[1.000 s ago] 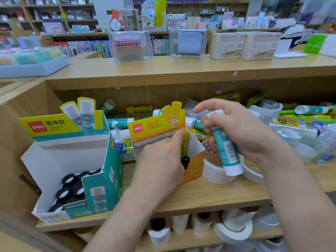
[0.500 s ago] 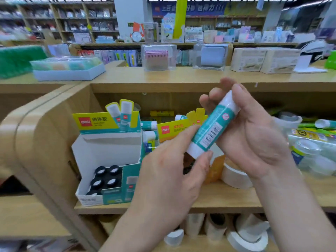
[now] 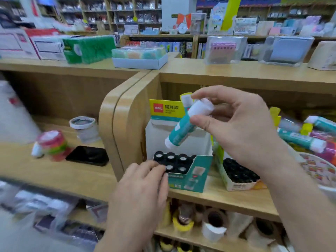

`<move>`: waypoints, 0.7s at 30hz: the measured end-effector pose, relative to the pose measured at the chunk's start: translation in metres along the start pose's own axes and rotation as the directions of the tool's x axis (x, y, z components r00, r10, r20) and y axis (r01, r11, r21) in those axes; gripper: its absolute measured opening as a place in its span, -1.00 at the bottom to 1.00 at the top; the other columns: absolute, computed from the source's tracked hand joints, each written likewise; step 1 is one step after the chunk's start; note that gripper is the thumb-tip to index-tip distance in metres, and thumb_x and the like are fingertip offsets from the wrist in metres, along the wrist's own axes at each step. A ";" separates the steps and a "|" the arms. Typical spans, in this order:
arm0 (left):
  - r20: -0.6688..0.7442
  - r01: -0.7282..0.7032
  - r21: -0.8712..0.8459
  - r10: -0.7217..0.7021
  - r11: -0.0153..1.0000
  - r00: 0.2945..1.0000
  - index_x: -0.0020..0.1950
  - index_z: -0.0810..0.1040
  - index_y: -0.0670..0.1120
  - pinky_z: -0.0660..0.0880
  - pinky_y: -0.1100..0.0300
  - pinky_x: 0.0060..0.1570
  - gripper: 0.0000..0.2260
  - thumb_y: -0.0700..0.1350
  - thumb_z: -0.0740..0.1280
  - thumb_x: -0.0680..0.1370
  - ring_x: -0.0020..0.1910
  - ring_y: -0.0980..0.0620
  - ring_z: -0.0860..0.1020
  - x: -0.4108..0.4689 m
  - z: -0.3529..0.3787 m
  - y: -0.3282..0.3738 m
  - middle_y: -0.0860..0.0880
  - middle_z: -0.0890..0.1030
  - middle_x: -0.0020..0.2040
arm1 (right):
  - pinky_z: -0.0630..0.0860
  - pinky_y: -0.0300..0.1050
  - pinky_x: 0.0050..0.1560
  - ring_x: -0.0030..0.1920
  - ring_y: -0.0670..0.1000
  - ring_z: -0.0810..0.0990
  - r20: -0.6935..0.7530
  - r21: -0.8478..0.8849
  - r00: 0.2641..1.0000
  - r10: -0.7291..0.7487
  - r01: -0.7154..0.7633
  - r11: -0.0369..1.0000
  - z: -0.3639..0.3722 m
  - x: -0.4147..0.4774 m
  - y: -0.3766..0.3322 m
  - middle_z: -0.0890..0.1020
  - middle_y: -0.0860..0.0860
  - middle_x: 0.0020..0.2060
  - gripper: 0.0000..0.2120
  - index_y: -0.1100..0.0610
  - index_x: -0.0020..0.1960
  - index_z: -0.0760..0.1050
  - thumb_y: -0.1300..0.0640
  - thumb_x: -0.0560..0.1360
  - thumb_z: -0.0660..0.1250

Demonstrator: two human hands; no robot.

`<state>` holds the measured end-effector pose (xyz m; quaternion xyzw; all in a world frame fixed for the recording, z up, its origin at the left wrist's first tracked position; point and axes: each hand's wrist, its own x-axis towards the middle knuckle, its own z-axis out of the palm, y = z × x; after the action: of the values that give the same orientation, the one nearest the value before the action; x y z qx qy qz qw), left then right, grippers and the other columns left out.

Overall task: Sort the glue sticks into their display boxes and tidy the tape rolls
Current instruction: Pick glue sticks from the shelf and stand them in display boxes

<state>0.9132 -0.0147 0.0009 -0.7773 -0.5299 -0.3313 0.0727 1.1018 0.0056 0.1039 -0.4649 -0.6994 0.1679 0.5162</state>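
My right hand (image 3: 240, 131) pinches a teal glue stick (image 3: 183, 128) by its white cap, tilted bottom-down over the teal display box (image 3: 192, 171). That box holds several upright glue sticks with black ends. My left hand (image 3: 143, 186) rests with straight fingers on the front left edge of the box. An orange display box (image 3: 234, 184) with more black-ended sticks stands just to the right. Loose teal glue sticks (image 3: 301, 140) lie on the shelf at the far right. Tape rolls (image 3: 212, 228) fill the shelf below.
A curved wooden divider (image 3: 116, 128) separates this bay from the left shelf, which holds a white tape roll (image 3: 84, 129), a coloured roll (image 3: 52, 142) and a black object (image 3: 88, 155). A large printed tape roll (image 3: 316, 170) lies at the right edge.
The view has swung left. My right hand turned the glue stick bottom-down over the teal box. My left hand let go of the stick and dropped to the box's front edge.
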 end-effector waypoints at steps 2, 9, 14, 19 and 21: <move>0.094 -0.042 0.021 0.039 0.999 0.995 -0.07 0.64 0.01 0.49 0.14 -0.22 -0.71 0.05 0.15 0.55 -0.22 0.01 0.47 -0.007 0.011 -0.006 0.08 0.62 -0.10 | 0.57 -0.16 -0.05 -0.12 -0.16 0.61 0.019 -0.170 0.999 -0.030 0.033 0.985 0.014 0.005 0.001 0.66 -0.15 -0.08 -0.73 -0.09 0.03 0.63 0.13 0.37 0.53; 0.135 -0.146 -0.017 0.147 0.989 0.980 -0.04 0.62 0.03 0.44 0.18 -0.31 -0.72 0.03 0.12 0.59 -0.26 0.04 0.36 -0.005 0.015 -0.009 0.13 0.59 -0.16 | 0.53 -0.02 0.08 0.05 0.02 0.59 0.207 -0.559 0.977 0.058 0.069 0.826 0.048 0.018 -0.008 0.67 -0.04 0.00 -0.69 -0.13 0.21 0.57 0.01 0.48 0.41; 0.131 -0.071 -0.089 0.082 0.993 0.988 0.14 0.64 -0.01 0.54 0.24 -0.21 -0.66 0.06 0.13 0.59 -0.13 0.08 0.50 -0.005 0.014 -0.012 0.10 0.63 0.02 | 0.50 -0.06 0.02 0.11 0.05 0.52 0.333 -0.693 0.939 0.084 0.184 0.697 0.057 0.024 -0.006 0.52 -0.04 0.12 -0.68 -0.07 0.24 0.54 0.15 0.52 0.36; 0.159 -0.036 -0.099 0.052 0.994 0.986 0.20 0.61 -0.02 0.53 0.25 -0.22 -0.64 0.08 0.13 0.59 -0.09 0.11 0.51 -0.001 0.009 -0.013 0.11 0.62 0.06 | 0.46 -0.13 -0.14 -0.05 0.03 0.57 0.291 -0.743 0.957 -0.002 0.227 0.630 0.057 0.028 -0.002 0.62 -0.03 -0.07 -0.91 0.05 0.04 0.53 0.12 0.54 0.32; 0.134 -0.047 -0.111 0.062 0.993 0.989 0.27 0.55 -0.04 0.49 0.30 -0.14 -0.64 0.05 0.13 0.60 -0.06 0.13 0.51 0.001 0.006 -0.013 0.10 0.61 0.12 | 0.53 -0.11 -0.08 -0.03 0.03 0.59 0.313 -0.748 0.950 0.011 0.240 0.619 0.056 0.031 -0.002 0.65 -0.01 -0.07 -0.89 0.07 0.02 0.58 0.13 0.55 0.29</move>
<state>0.9052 -0.0058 -0.0067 -0.8152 -0.4935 -0.3030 0.0032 1.0510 0.0440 0.1003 -0.5664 -0.7983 -0.1189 0.1670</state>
